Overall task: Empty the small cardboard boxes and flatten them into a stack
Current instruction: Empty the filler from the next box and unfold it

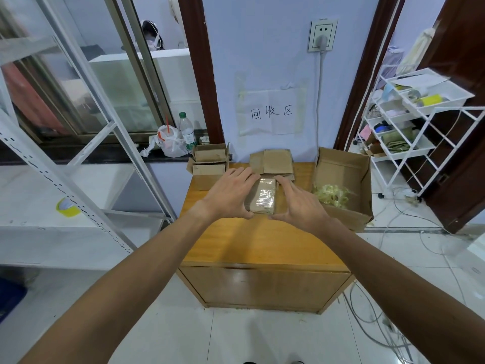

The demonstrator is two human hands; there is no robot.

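Brown cardboard is what both hands are on: one small box (262,197) with shiny clear tape on top, in the middle of the frame, over the back part of the wooden table (252,240). I cannot tell if it rests on the table or is held up. The left hand (231,195) grips its left side with curled fingers, thumb at the near edge. The right hand (296,203) grips the right side the same way. That makes two hands on one box.

At the upper left of the table sit two other small boxes (208,170), one on top of the other, flaps sticking up. Just behind the held box, by the wall, lies a pile of flat boxes (274,161); I cannot count them. At the right of the table stands one big box (346,166), open on top, with a heap of yellowish tape scraps (332,197) inside. One paper sign (271,112) is stuck on the wall above. Left of the table, on a dark ledge, stand one bottle (186,131) and one white bag (169,143)
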